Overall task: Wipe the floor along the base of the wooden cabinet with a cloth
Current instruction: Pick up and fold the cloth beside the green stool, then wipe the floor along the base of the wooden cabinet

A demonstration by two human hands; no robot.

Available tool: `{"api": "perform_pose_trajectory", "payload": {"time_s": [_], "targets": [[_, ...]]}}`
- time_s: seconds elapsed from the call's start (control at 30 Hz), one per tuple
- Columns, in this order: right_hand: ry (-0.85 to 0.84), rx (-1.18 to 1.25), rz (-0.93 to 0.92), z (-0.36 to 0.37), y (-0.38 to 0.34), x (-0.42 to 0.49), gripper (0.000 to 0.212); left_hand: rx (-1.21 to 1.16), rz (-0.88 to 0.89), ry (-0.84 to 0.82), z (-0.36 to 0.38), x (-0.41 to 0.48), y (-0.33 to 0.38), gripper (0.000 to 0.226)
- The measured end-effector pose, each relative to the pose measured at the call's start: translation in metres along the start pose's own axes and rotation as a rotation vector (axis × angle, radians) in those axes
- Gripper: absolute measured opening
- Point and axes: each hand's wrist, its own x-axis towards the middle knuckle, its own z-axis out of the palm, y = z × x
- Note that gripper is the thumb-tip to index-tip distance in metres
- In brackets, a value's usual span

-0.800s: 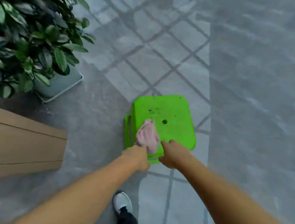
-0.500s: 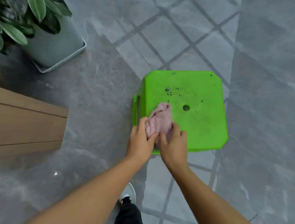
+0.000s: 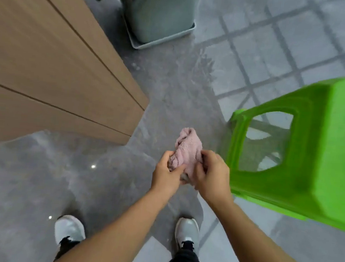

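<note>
A crumpled pink cloth [image 3: 187, 147] is held in the air above the grey floor [image 3: 39, 182], in front of me. My left hand [image 3: 167, 172] grips its lower left part and my right hand [image 3: 211, 174] grips its lower right part. The wooden cabinet [image 3: 48, 75] fills the upper left, and its corner meets the floor to the left of the cloth. The cloth touches neither the floor nor the cabinet.
A bright green plastic stool [image 3: 302, 153] stands close on the right, beside my right hand. A grey planter [image 3: 158, 16] in a tray sits at the top, past the cabinet's end. My two white shoes [image 3: 69, 229] stand on the floor below my arms.
Both hands lifted the pink cloth off the green stool's top and brought it left, over the floor. The view swung left, so the cabinet now looms large and the stool sits at the right.
</note>
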Motion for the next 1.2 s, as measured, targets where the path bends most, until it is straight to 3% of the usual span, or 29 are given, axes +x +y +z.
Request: {"api": "perform_pose_trajectory", "payload": {"time_s": [0.1, 0.23, 0.33, 0.4, 0.5, 0.57, 0.67, 0.8, 1.0, 1.07, 1.2], "targets": [[-0.097, -0.035, -0.115, 0.089, 0.002, 0.049, 0.005, -0.1, -0.029, 0.032, -0.057, 0.071, -0.031, 0.028], [-0.168, -0.075, -0.291, 0.195, 0.015, 0.12, 0.011, -0.183, 0.013, 0.078, -0.105, 0.176, -0.074, 0.022], [-0.243, -0.166, -0.318, 0.238, 0.032, 0.151, 0.027, -0.116, -0.009, 0.061, -0.115, 0.222, -0.101, 0.034], [-0.259, -0.386, -0.465, 0.283, 0.044, 0.186, 0.043, 0.012, 0.041, 0.115, -0.128, 0.269, -0.145, 0.049], [-0.199, -0.586, -0.655, 0.293, 0.049, 0.21, 0.054, 0.677, 0.164, 0.297, -0.153, 0.268, -0.169, 0.066], [-0.308, -0.711, -0.816, 0.307, 0.053, 0.219, 0.059, 0.899, 0.115, 0.405, -0.168, 0.258, -0.2, 0.089], [-0.413, -0.742, -0.75, 0.319, 0.058, 0.24, 0.061, 0.93, -0.24, 0.308, -0.179, 0.249, -0.229, 0.138], [-0.348, -0.704, -0.696, 0.357, 0.07, 0.217, 0.064, 0.904, -0.271, 0.204, -0.187, 0.255, -0.252, 0.159], [-0.555, -0.844, -1.178, 0.339, 0.092, 0.236, 0.056, 0.89, -0.264, 0.192, -0.191, 0.257, -0.253, 0.16], [-0.43, -0.873, -1.098, 0.315, 0.091, 0.286, 0.054, 0.879, -0.277, 0.184, -0.191, 0.258, -0.254, 0.161], [-0.082, -0.657, -0.532, 0.302, 0.071, 0.329, 0.053, 0.872, -0.272, 0.183, -0.188, 0.26, -0.258, 0.162]]}}
